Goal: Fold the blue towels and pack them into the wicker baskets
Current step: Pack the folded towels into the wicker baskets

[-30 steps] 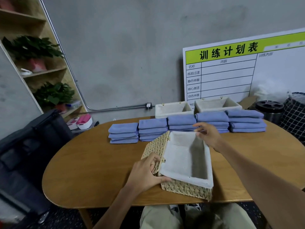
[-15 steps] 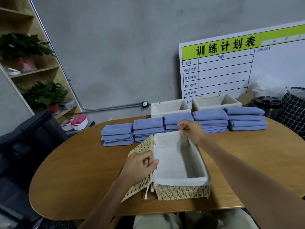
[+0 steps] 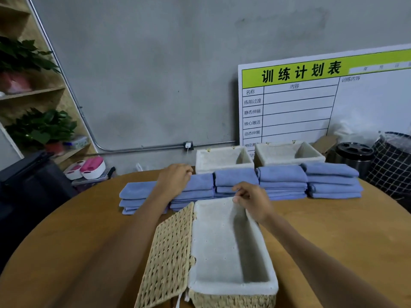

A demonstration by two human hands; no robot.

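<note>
Fingers of the left hand [image 3: 175,179] are curled over a folded blue towel stack [image 3: 195,190]; the wicker basket [image 3: 231,247] liner's far rim is pinched by the right hand [image 3: 252,200].

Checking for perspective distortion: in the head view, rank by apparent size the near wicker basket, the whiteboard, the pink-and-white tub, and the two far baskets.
1. whiteboard
2. near wicker basket, enlarged by nearness
3. two far baskets, alike, so unranked
4. pink-and-white tub

5 towel stacks [image 3: 282,178], 3 wicker baskets [image 3: 231,245], 2 hands [image 3: 175,178].
</note>
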